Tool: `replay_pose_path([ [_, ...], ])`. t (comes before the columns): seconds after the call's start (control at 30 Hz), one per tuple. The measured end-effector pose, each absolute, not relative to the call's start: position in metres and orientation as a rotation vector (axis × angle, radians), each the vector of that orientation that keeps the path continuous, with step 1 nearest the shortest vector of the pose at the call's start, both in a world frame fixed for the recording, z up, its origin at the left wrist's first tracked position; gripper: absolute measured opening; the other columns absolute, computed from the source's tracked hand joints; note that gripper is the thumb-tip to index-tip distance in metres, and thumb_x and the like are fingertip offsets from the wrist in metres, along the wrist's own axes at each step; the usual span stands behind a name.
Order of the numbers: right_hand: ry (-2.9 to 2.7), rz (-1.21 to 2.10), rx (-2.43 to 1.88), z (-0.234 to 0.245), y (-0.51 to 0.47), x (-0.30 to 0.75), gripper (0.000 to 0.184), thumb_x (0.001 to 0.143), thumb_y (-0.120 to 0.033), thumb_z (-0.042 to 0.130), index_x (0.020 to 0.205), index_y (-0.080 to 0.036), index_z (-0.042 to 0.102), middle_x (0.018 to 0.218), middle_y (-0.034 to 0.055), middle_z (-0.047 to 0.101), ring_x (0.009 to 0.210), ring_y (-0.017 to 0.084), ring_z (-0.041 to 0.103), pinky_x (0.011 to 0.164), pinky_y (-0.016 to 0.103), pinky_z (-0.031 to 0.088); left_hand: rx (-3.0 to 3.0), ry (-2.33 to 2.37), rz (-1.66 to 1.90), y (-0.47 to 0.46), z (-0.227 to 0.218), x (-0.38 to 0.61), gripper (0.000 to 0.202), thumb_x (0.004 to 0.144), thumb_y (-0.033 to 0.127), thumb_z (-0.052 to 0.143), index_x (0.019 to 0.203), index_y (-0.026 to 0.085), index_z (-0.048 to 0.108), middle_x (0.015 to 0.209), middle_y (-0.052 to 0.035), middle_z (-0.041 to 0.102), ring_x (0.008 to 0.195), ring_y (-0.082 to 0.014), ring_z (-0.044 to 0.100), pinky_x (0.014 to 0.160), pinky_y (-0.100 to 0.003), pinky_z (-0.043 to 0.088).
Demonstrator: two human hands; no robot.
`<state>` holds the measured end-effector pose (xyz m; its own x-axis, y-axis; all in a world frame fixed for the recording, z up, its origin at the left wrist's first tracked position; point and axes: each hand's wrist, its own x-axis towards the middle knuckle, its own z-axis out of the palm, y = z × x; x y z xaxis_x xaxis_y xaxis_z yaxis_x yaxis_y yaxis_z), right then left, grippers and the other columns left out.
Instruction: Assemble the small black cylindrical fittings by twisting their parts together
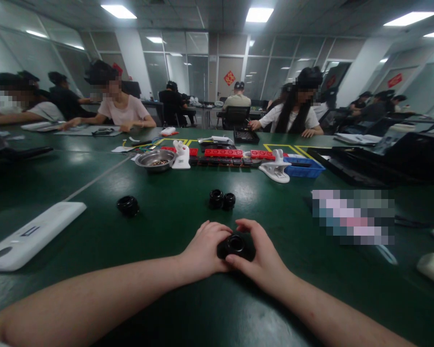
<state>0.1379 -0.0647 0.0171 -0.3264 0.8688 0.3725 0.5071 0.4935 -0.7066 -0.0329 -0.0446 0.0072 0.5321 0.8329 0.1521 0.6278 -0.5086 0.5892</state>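
Close in front of me, a black round part (236, 244) with a hole in its top sits at the green table. My left hand (208, 246) is closed round its left side, the fingertips curled over the far edge. From the right, the thumb and fingers of my right hand (262, 250) grip the same part. Its underside is hidden by the hands. Just beyond, two similar black ring-like parts (216, 198) stand side by side, touching or nearly so. A further black part (128, 206) of this kind lies off to the left.
Farther back are a metal bowl (155, 160) with small pieces, white clamps (276, 167), red strips (223, 153) and a blue tray (304, 166). A long white object (36, 236) lies left, a black case (365, 164) right. Several people sit across the table.
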Motion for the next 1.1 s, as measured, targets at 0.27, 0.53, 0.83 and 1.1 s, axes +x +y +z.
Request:
replay_pose_path([
  [0.27, -2.101, 0.721, -1.018, 0.0191, -0.0666, 0.1423, 0.059, 0.068, -0.015, 0.054, 0.124, -0.020, 0.033, 0.119, 0.0114, 0.049, 0.110, 0.026, 0.047, 0.092, 0.046, 0.039, 2.322, 1.181, 0.575, -0.0449, 0.0086, -0.0323, 0.049, 0.058, 0.036, 0.071, 0.102, 0.018, 0.058, 0.109, -0.0063, 0.058, 0.106, -0.0269, 0.048, 0.102, -0.049, 0.020],
  [0.53, -2.009, 0.617, -1.194, 0.0141, -0.0648, 0.1369, 0.062, 0.063, -0.024, 0.068, 0.117, -0.020, 0.039, 0.102, 0.0085, 0.054, 0.098, 0.026, 0.053, 0.087, 0.047, 0.042, 2.317, 1.190, 0.561, -0.0434, 0.0061, -0.0335, 0.050, 0.055, 0.036, 0.073, 0.100, 0.019, 0.058, 0.110, -0.0063, 0.057, 0.106, -0.0265, 0.048, 0.103, -0.049, 0.020],
  [0.83, -2.087, 0.668, -1.034, 0.0156, -0.0669, 0.1404, 0.069, 0.068, -0.022, 0.063, 0.128, -0.022, 0.028, 0.126, 0.0123, 0.044, 0.116, 0.028, 0.043, 0.097, 0.049, 0.035, 2.344, 1.185, 0.551, -0.0441, 0.0082, -0.0335, 0.043, 0.057, 0.035, 0.072, 0.095, 0.020, 0.060, 0.111, -0.0061, 0.057, 0.107, -0.0271, 0.047, 0.101, -0.048, 0.022],
  [1.1, -2.069, 0.639, -1.058, 0.0150, -0.0663, 0.1390, 0.055, 0.065, -0.011, 0.058, 0.117, -0.020, 0.039, 0.109, 0.0093, 0.052, 0.103, 0.024, 0.051, 0.091, 0.044, 0.041, 2.318, 1.193, 0.577, -0.0446, 0.0068, -0.0336, 0.051, 0.056, 0.031, 0.072, 0.103, 0.020, 0.057, 0.110, -0.0056, 0.057, 0.107, -0.0263, 0.047, 0.102, -0.048, 0.021],
])
